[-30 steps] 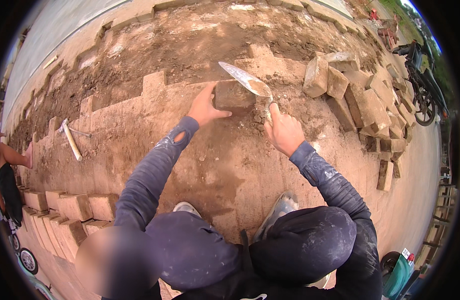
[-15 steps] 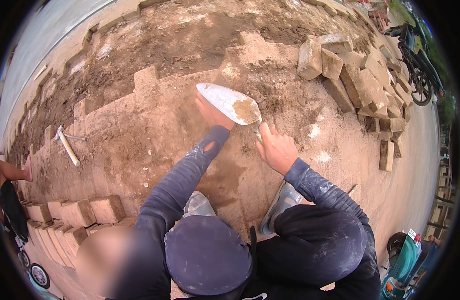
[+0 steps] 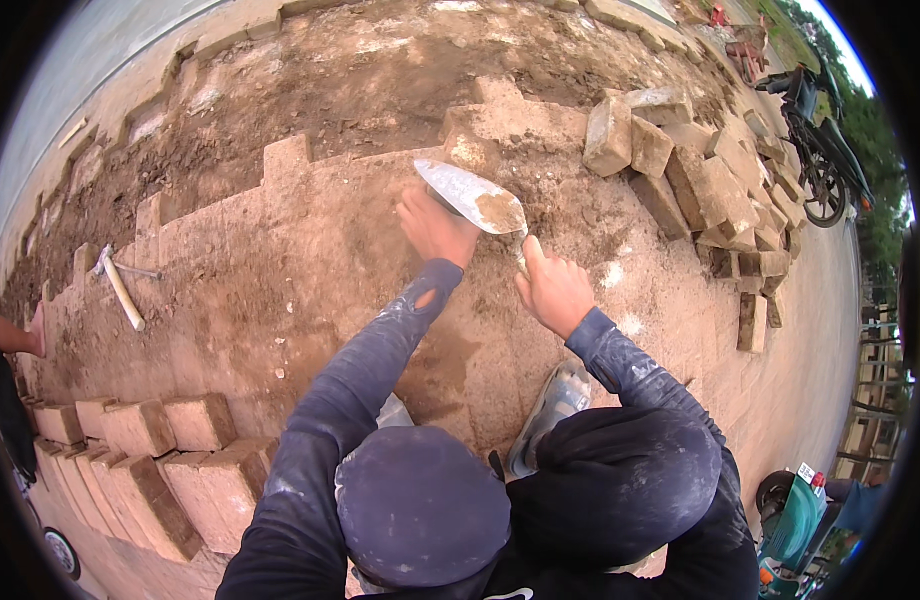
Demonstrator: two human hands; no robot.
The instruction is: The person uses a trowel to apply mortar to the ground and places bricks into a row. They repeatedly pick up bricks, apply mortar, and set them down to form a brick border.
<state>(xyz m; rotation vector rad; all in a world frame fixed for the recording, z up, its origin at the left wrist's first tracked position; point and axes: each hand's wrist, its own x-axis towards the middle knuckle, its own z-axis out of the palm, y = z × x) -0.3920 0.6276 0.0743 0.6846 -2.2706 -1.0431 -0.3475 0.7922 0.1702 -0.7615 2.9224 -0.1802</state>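
Note:
My right hand [image 3: 558, 292] is closed around the handle of a trowel [image 3: 467, 194]. Its pointed metal blade tilts up to the left, with a patch of brown dirt near the handle end. Close under the blade is my left hand [image 3: 438, 230], low over the paving, fingers extended and apart; the blade hides part of it. I see nothing held there. A pale, dusty paving brick [image 3: 470, 148] lies just beyond the blade, at the stepped edge of the laid paving [image 3: 355, 180].
Bricks are heaped [image 3: 725, 185] at the far right; stacked bricks [image 3: 165, 480] stand near left. A wooden-handled hammer [image 3: 125, 290] lies at left. Bare soil [image 3: 370, 90] stretches beyond the paving. Parked are a motorcycle [image 3: 820, 160] and a green scooter [image 3: 795, 530]. Another person's leg [image 3: 18, 332] shows far left.
The trowel and both hands have shifted slightly to the right relative to each other's earlier place in view; more of my left hand shows below the blade. The whole view has also shifted.

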